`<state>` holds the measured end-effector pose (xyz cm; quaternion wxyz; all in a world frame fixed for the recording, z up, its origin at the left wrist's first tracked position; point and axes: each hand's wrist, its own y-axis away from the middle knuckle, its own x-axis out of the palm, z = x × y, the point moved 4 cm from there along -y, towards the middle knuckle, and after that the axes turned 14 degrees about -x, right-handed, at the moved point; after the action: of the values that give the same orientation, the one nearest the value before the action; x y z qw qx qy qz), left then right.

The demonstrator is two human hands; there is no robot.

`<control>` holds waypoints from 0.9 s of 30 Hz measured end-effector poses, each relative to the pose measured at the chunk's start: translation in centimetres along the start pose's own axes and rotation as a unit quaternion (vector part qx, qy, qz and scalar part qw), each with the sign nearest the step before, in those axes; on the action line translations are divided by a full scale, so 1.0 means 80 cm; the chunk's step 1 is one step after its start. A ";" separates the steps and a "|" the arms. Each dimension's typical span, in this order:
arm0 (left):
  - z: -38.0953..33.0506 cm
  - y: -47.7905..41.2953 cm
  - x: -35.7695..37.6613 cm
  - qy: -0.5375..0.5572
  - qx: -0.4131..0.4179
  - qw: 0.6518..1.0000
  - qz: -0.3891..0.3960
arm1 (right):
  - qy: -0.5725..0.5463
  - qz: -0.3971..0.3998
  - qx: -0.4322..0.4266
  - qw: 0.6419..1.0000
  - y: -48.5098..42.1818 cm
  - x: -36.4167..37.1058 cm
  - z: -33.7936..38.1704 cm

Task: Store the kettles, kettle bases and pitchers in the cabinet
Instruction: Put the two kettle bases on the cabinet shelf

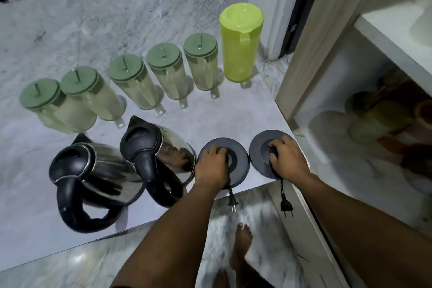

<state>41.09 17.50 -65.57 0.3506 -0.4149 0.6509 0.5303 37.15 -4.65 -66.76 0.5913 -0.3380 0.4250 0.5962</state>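
Two round black kettle bases lie at the table's front right corner. My left hand rests on the left base, fingers curled at its centre. My right hand grips the right base with its cord. Both plugs dangle over the table edge. Two steel kettles with black handles stand to the left, one nearer, one beside the bases. Behind them runs a row of several clear pitchers with green lids and a tall lime pitcher.
The grey table ends just right of the bases. The open white cabinet stands at the right, its lower shelf holding several blurred containers. My bare feet are on the marble floor below the table edge.
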 end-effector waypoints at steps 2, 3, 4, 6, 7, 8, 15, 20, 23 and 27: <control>0.005 0.017 0.007 0.034 -0.019 0.999 -0.034 | -0.012 -0.062 0.065 0.996 0.018 -0.003 0.000; 0.008 0.028 0.011 0.058 -0.044 0.996 -0.054 | -0.035 -0.105 0.128 0.986 0.032 -0.005 -0.003; 0.012 0.040 0.015 0.091 -0.087 0.990 -0.067 | -0.073 -0.138 0.206 0.966 0.045 -0.006 -0.005; 0.026 0.069 0.026 0.163 -0.207 0.962 -0.071 | -0.191 -0.158 0.358 0.900 0.069 0.006 -0.010; 0.034 0.084 0.034 0.201 -0.260 0.942 -0.061 | -0.259 -0.158 0.404 0.863 0.078 0.016 -0.010; 0.041 0.097 0.042 0.237 -0.309 0.920 -0.050 | -0.324 -0.163 0.424 0.830 0.084 0.026 -0.008; 0.059 0.098 0.130 0.529 -0.500 0.680 0.085 | -0.501 -0.232 0.473 0.687 0.087 0.065 0.002; 0.006 0.101 0.129 0.627 -0.398 0.616 0.261 | -0.552 -0.159 0.443 0.688 0.093 0.090 -0.007; 0.004 0.101 0.123 0.624 -0.372 0.625 0.286 | -0.555 -0.178 0.427 0.692 0.106 0.087 -0.009; 0.019 0.106 0.131 0.572 -0.376 0.660 0.309 | -0.582 -0.174 0.409 0.681 0.123 0.089 -0.007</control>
<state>29.10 18.02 -71.87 -0.4608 -0.5076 0.5592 0.4662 26.78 -1.54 -72.39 0.8921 0.2843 0.1306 0.3260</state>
